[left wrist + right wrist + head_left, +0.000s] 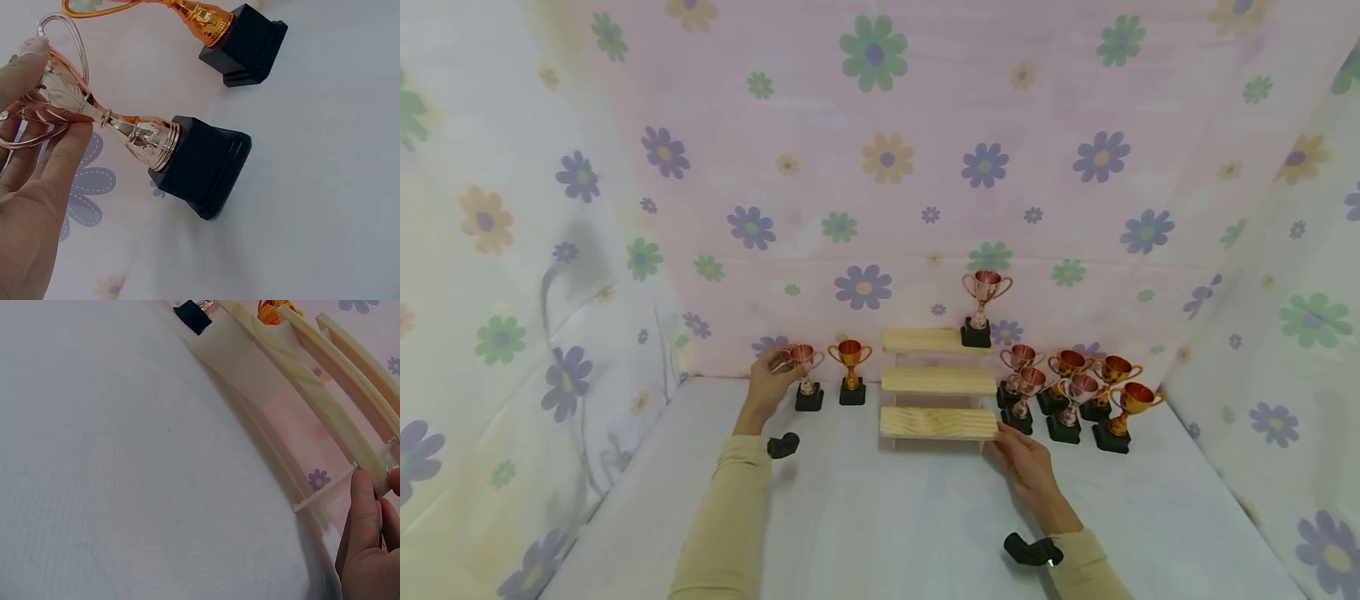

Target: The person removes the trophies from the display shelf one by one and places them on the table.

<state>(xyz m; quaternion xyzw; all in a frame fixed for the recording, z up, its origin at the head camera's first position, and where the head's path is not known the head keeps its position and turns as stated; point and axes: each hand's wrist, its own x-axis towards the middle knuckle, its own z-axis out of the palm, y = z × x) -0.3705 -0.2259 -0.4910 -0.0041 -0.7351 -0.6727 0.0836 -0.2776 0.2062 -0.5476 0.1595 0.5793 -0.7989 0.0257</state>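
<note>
My left hand [767,387] holds a rose-gold trophy cup [808,397] by its bowl. In the left wrist view, thumb and fingers pinch the bowl beside a handle, and the black base [203,164] points away from the palm. A gold trophy cup [852,377] stands just right of it. My right hand [1028,468] grips the right end of the lowest step of a three-tier wooden stand [938,423]; in the right wrist view, fingers [364,512] lie against the board end, with the thumb partly cut off. Another rose-gold trophy cup [977,321] stands on the top step's right end.
Several rose-gold and gold trophy cups [1118,417] stand grouped right of the stand, close beside my right hand. White cloth [880,517] covers the table. A flower-patterned curtain [880,217] rises behind and at both sides.
</note>
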